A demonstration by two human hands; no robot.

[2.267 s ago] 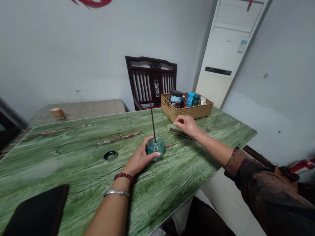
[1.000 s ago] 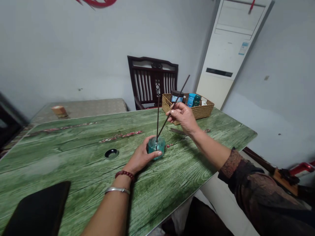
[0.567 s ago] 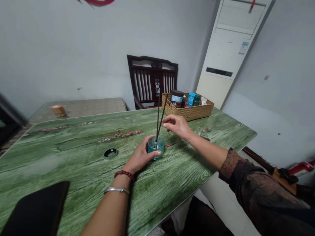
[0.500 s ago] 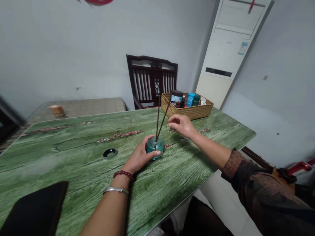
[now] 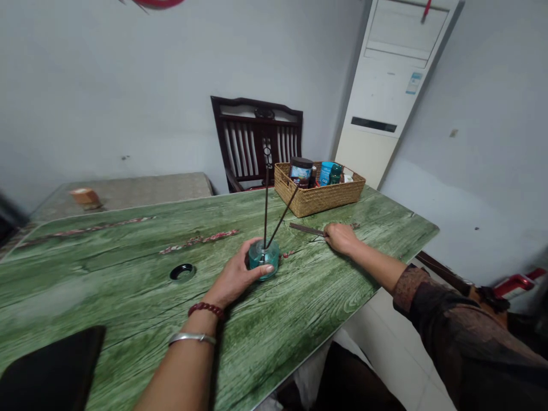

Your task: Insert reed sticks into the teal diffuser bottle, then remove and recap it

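I log left hand [image 5: 235,273] wrapped around glass jar [image 5: 261,257]; right hand [image 5: 340,237] at loose sticks [image 5: 306,229], grip unclear. Risk: bumping the standing sticks [image 5: 266,208] could tip the jar.

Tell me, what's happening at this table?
A person's left grip is around a small glass jar of teal liquid on the green table. Two dark sticks stand in the jar, leaning apart. The right grip is at one end of some loose sticks lying nearby; whether it is closed on them is hidden. A black ring lies left of the jar, and a wicker basket of containers sits behind.
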